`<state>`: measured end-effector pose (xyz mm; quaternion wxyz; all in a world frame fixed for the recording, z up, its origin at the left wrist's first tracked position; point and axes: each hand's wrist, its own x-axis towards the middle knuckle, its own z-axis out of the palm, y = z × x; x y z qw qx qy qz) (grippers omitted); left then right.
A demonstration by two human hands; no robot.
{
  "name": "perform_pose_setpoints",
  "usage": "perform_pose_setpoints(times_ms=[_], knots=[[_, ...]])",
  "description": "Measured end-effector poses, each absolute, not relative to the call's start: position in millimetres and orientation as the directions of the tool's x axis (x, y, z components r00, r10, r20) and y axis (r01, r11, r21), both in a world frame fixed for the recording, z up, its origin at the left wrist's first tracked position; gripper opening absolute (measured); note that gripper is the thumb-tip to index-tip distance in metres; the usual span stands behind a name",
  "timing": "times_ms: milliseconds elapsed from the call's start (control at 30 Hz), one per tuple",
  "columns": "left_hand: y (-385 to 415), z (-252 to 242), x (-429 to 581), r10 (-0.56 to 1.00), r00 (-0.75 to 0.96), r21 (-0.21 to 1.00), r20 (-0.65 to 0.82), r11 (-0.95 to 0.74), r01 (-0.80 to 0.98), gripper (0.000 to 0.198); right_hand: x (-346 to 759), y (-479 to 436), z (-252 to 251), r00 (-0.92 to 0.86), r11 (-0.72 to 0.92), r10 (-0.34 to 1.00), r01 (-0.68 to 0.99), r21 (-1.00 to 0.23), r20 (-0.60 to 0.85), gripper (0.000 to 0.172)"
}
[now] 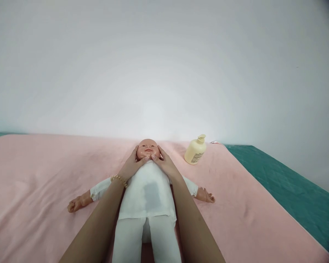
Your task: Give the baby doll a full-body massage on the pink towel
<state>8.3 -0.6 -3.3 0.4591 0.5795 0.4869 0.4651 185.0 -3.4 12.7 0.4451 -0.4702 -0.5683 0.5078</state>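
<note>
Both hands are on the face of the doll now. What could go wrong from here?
The left hand and right hand press thumbs at the chin of the white cloth-bodied baby doll; its plastic head might tilt back or twist.
The cream plastic lotion bottle lies tilted on the pink towel close to the right hand; a nudge might roll it, and it could leak.

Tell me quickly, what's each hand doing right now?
Left hand: open, cupping the doll's head, thumb at chin.
Right hand: open, cupping the head's other side.
</note>
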Motion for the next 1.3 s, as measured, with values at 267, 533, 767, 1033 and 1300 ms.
perform_pose_setpoints(times_ms=[267, 533, 767, 1033, 1300], knots=[[-1.6, -1.9, 12.5, 0.991, 0.035, 0.964, 0.132, -0.137, 0.226, 0.091, 176.7, 2.0, 1.9, -0.100, 0.150, 0.986, 0.168, -0.974, 0.135, 0.085], [-0.4, -4.5, 9.2, 0.996, 0.016, 0.968, 0.093, -0.094, 0.234, 0.083, 180.1, -0.2, 9.4, -0.123, 0.130, 0.986, 0.151, -0.980, 0.112, 0.096], [1.2, -5.4, 3.1, 0.988, 0.074, 0.932, 0.136, -0.153, 0.330, 0.078, 187.0, 7.1, -0.1, -0.169, 0.132, 0.978, 0.059, -0.990, 0.120, 0.094], [-1.9, -0.2, 5.2, 0.993, 0.070, 0.968, 0.100, -0.113, 0.224, 0.081, 188.7, 0.4, 9.4, -0.181, 0.090, 0.980, 0.050, -0.995, 0.079, 0.084], [-2.1, -3.3, 10.7, 0.992, 0.001, 0.966, 0.129, -0.126, 0.228, 0.081, 180.1, -3.7, 12.5, -0.125, 0.072, 0.990, 0.100, -0.992, 0.060, 0.096]])
